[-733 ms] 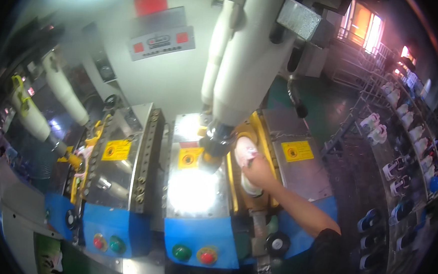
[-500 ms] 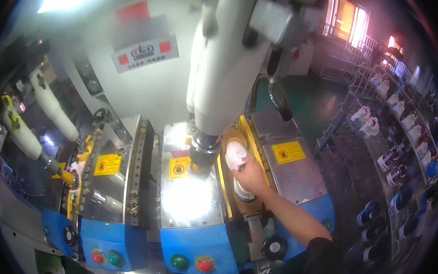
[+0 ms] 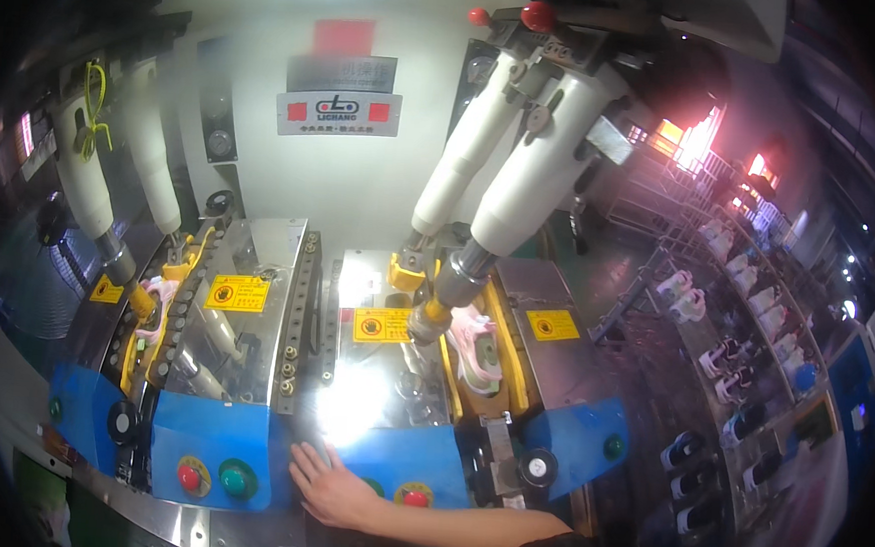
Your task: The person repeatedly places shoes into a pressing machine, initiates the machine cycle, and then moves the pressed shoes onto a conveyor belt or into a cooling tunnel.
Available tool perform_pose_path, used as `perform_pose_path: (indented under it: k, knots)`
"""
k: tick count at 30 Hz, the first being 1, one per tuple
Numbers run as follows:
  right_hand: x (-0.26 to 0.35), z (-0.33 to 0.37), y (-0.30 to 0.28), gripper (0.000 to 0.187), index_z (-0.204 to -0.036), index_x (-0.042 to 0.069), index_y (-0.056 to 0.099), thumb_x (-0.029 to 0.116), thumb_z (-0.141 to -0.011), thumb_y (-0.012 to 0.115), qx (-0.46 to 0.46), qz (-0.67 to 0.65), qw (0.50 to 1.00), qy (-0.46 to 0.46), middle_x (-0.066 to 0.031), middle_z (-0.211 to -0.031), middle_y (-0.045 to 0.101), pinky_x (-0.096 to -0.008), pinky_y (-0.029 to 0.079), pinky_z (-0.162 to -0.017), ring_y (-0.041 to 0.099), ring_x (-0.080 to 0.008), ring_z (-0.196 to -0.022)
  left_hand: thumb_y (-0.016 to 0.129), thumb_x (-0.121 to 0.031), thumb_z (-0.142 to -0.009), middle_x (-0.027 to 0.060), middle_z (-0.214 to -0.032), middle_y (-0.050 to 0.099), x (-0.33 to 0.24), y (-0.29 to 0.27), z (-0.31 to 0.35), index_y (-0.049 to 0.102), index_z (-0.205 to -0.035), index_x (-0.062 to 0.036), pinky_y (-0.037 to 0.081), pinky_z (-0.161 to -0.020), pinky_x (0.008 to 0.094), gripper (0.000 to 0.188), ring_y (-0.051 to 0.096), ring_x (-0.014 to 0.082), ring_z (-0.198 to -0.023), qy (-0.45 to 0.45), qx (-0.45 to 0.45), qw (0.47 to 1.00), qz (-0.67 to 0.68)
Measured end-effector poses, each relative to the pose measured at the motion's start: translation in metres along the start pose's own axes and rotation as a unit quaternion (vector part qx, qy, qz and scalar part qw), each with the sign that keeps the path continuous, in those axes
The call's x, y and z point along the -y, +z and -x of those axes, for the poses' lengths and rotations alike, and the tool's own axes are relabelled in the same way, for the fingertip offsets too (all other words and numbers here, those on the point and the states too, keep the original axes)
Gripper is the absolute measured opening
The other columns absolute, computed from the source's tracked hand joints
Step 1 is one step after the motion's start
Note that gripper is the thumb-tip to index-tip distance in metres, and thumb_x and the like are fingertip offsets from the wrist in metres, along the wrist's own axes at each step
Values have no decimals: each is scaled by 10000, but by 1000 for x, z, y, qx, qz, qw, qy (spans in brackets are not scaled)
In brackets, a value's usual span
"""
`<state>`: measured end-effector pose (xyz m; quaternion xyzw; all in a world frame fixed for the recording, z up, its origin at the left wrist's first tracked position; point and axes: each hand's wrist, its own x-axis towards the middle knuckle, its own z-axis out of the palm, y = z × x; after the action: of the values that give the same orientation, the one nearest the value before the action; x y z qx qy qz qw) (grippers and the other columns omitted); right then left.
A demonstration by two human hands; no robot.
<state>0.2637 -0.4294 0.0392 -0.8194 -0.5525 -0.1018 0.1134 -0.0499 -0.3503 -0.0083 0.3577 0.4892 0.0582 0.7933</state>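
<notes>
- right hand (image 3: 334, 494) is over the left end of the middle panel (image 3: 412, 450), forearm running off to the right, in front of that panel's button (image 3: 415, 499)
- shoe (image 3: 475, 348) sits in the slot behind and right of the hand, between two bars (image 3: 514, 350)
- dial (image 3: 538, 468) is in front of that shoe, a bit to the right
- cylinders (image 3: 541, 144) slant down just left of and behind the shoe
- over on the left, a second shoe (image 3: 162, 302) in its own slot, more cylinders (image 3: 83, 177) above it
- wall (image 3: 262, 188) behind it all, sign (image 3: 337, 114) on it
- rack (image 3: 752, 368) with shoes far right
</notes>
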Motion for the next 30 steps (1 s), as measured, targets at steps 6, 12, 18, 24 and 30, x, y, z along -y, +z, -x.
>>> perform_pose_path:
  k: [6,12,18,24,30]
  knots:
    - [60,29,-8,370,-1129,17,552,76,-780,659,-161,-371,915,-8,-143,-1197,555,-478,380,-1031,552,-285,-1110,603,-131,-848,180,-1143,554,1,-29,61,411,-1284,13,538,-813,448,498,581,330,-1023,17,-194,981,-5]
    - [192,122,-34,180,-982,38,643,71,-806,649,12,-555,832,5,-111,-937,665,-369,515,-876,648,-285,-900,598,32,-771,106,-1189,534,0,-56,130,404,-1302,-13,490,-887,371,568,557,213,-1065,221,-204,949,95]
    - [201,72,-18,125,-934,20,646,63,-819,631,123,-547,826,-62,-129,-858,666,-325,531,-713,660,-276,-774,699,-81,-781,186,-1264,471,20,-133,-14,271,-1361,32,364,-1014,387,730,473,288,-1172,349,-425,820,-160]
    - [235,49,11,123,-926,5,667,74,-853,596,138,-574,800,105,-108,-836,693,-282,527,-707,671,-159,-750,794,-279,-722,227,-1367,375,13,-134,-74,154,-1420,33,332,-1055,407,997,405,346,-1258,334,-196,920,-67]
    - [328,-39,37,188,-1001,-3,648,108,-854,611,201,-518,830,53,-133,-890,692,-299,531,-772,687,-199,-849,723,-199,-794,216,-1358,438,6,-262,-49,370,-1336,25,347,-1055,409,684,430,316,-1275,311,-316,888,-121]
